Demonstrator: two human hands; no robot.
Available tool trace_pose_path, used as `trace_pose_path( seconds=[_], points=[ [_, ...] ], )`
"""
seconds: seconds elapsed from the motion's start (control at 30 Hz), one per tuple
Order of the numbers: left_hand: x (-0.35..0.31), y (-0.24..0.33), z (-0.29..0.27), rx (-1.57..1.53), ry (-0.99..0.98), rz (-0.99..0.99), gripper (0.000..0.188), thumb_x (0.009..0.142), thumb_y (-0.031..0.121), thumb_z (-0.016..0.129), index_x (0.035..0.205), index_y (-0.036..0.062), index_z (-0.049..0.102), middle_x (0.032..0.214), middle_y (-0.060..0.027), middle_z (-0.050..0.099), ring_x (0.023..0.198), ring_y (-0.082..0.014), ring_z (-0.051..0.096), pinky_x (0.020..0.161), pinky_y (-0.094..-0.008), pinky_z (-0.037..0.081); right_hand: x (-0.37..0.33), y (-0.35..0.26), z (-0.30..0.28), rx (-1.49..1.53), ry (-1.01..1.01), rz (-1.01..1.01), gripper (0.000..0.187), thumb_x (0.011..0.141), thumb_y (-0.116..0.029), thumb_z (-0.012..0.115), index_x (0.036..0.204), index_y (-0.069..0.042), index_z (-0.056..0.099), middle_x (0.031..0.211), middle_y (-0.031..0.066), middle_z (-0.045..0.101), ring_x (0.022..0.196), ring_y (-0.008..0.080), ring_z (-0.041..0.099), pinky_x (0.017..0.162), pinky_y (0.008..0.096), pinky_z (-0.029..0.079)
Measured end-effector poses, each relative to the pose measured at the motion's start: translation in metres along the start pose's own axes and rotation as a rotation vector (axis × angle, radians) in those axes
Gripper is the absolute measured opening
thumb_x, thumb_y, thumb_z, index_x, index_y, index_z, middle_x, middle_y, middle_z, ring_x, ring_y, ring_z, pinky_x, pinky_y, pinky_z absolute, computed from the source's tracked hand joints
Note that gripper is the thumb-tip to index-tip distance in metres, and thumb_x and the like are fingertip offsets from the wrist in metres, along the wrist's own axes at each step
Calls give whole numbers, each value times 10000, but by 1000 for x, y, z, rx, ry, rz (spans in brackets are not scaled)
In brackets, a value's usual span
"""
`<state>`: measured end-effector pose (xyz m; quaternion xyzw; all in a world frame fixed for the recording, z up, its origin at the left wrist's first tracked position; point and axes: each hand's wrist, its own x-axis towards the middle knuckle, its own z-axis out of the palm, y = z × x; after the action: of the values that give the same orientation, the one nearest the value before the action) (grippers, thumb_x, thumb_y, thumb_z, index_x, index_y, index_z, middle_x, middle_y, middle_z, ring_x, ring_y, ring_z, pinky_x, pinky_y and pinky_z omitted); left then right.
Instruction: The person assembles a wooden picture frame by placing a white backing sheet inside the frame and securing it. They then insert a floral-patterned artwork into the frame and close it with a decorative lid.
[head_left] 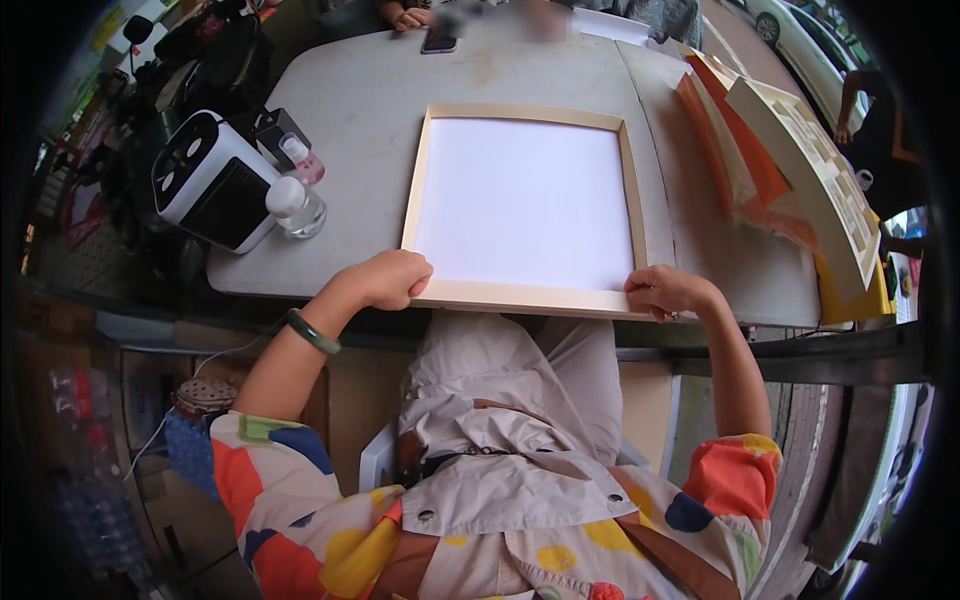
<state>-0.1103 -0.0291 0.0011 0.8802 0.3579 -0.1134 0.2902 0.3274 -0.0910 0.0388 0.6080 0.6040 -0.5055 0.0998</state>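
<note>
A shallow square tray (522, 112) with pale wooden-looking sides and a white inside lies on the table in front of me. My left hand (396, 279) is closed around its near left corner. At the near right corner, my right hand (664, 291) grips the rim, thumb and fingers pinching the wall. The tray's near side runs along the table's front edge, just above my lap. Its white bottom is bare. Parts of the fingers on both hands are hidden by the corners they hold.
On the left of the grey table (340, 120) stand a white-and-black boxy appliance (222, 190), a clear jar (296, 208) and a pink spray bottle (303, 160). A cream compartmented tray (815, 165) leans over orange sheets (755, 170) at right. Beyond the far edge sits another person near a phone (440, 40).
</note>
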Motion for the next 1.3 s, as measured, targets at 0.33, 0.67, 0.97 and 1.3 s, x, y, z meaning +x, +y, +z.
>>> trace_pose_path(
  seconds=[0.33, 0.67, 0.97, 1.3],
  points=[
    [4, 4, -7, -60, -163, -88, 140, 668, -54, 601, 754, 37, 537, 726, -169, 605, 709, -339, 587, 621, -415, 452, 7, -10, -5, -203, -48, -53, 208, 998, -211, 577, 1056, -22, 640, 765, 84, 660, 581, 152, 628, 569, 296, 499],
    [7, 3, -5, 48, -211, -82, 160, 673, -43, 554, 803, 48, 574, 818, -181, 654, 842, -391, 627, 709, -443, 492, 6, -18, 1, -288, -34, 4, 244, 969, -246, 633, 1065, -40, 545, 780, 101, 640, 613, 188, 614, 558, 334, 482],
    [3, 13, -8, 109, -205, -109, 161, 687, -44, 552, 815, 53, 571, 867, -165, 663, 872, -388, 634, 741, -447, 499, 14, -2, 16, -545, 24, -108, 256, 811, -62, 681, 1030, -21, 555, 884, 167, 669, 729, 305, 668, 655, 386, 522],
    [-5, 7, 10, 134, -41, -27, 149, 718, -52, 542, 839, 34, 543, 884, -189, 631, 881, -417, 611, 751, -480, 487, -5, -15, 28, -465, 107, -79, 196, 838, 1, 552, 1033, -7, 541, 892, 208, 675, 799, 397, 668, 733, 481, 512]
  ],
)
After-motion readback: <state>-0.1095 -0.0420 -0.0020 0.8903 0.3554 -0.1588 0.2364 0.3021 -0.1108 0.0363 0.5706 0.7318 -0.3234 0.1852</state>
